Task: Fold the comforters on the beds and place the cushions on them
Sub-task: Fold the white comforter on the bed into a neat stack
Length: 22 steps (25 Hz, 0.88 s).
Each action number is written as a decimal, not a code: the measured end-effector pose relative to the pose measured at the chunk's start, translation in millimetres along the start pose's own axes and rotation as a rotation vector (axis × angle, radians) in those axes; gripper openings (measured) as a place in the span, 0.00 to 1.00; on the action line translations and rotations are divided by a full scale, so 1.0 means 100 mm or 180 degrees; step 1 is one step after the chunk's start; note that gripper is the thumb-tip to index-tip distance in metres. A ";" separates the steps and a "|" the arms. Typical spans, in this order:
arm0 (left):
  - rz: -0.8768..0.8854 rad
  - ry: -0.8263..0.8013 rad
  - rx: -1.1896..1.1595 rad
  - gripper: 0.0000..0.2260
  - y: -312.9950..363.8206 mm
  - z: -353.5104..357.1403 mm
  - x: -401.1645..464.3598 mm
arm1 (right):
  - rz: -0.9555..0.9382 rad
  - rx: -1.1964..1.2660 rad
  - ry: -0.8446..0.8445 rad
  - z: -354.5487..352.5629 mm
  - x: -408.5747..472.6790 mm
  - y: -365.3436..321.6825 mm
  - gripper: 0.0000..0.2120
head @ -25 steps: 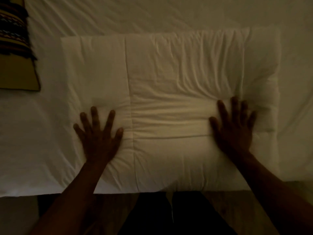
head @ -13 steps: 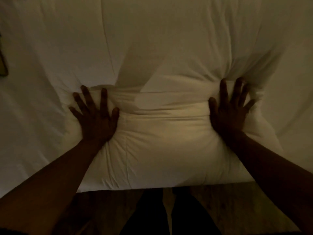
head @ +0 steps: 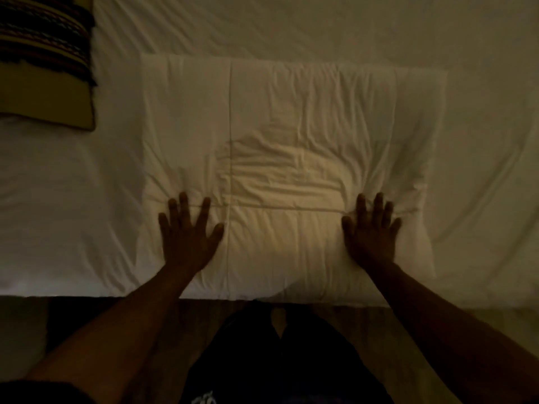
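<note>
A white comforter [head: 291, 118] lies folded into a thick rectangle on the bed, its near edge at the bed's front. My left hand [head: 188, 231] lies flat with spread fingers on its near left part. My right hand [head: 372, 231] lies flat with spread fingers on its near right part. Both hands press the top layer, which is creased between them. A dark patterned cushion [head: 43, 59] with a yellow band rests on the bed at the far left, apart from the comforter.
The white bed sheet [head: 481, 126] spreads wrinkled around the comforter on all far sides. The bed's front edge runs just below my hands, with wooden floor [head: 364, 325] and my dark-clothed legs [head: 280, 360] below it.
Half a second ago my hands had pushed the comforter forward, bunching it under them. The comforter now lies flat again and both hands rest nearer its front edge.
</note>
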<state>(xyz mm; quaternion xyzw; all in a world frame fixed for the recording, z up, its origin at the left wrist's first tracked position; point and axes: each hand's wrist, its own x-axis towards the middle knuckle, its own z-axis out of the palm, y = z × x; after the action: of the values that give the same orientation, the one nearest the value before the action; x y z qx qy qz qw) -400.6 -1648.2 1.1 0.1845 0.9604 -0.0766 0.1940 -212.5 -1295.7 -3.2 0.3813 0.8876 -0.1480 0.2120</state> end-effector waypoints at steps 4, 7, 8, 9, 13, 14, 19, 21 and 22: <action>-0.0028 -0.0302 -0.0067 0.32 -0.02 0.04 -0.69 | -0.0203 -0.0086 -0.0288 0.14 -0.64 -0.05 0.33; -0.0176 -0.0620 -0.0274 0.35 -0.08 0.02 -1.10 | -0.0388 -0.0203 -0.0463 0.15 -1.04 -0.08 0.38; -0.0209 -0.0790 -0.0423 0.35 -0.08 0.00 -1.23 | -0.0375 -0.0134 -0.0532 0.11 -1.14 -0.10 0.39; -0.0245 -0.0909 -0.0641 0.35 -0.04 -0.01 -1.34 | -0.0371 0.0000 -0.0523 0.09 -1.19 -0.12 0.38; -0.0672 -0.1484 -0.1864 0.23 0.06 -0.05 -1.77 | -0.0668 0.0009 -0.0596 0.05 -1.33 -0.37 0.19; -0.0762 -0.1707 -0.2044 0.22 0.05 -0.02 -1.87 | -0.0727 0.0056 -0.0846 0.07 -1.37 -0.45 0.18; -0.0998 -0.2123 -0.2340 0.20 -0.15 0.27 -2.19 | -0.0991 -0.0263 -0.2165 0.18 -1.67 -0.90 0.18; -0.1055 -0.1988 -0.2450 0.17 -0.32 0.34 -2.33 | -0.1158 -0.0573 -0.2340 0.23 -1.90 -1.12 0.12; -0.1085 -0.1933 -0.2580 0.17 -0.43 0.38 -2.41 | -0.1218 -0.0648 -0.2350 0.28 -2.01 -1.22 0.08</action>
<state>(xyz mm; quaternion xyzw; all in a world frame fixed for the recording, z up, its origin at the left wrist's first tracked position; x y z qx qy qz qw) -197.2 -1774.0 66.3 -0.0944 0.8300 0.2202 0.5038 -170.9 -1512.5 83.1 0.1083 0.8170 -0.2229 0.5207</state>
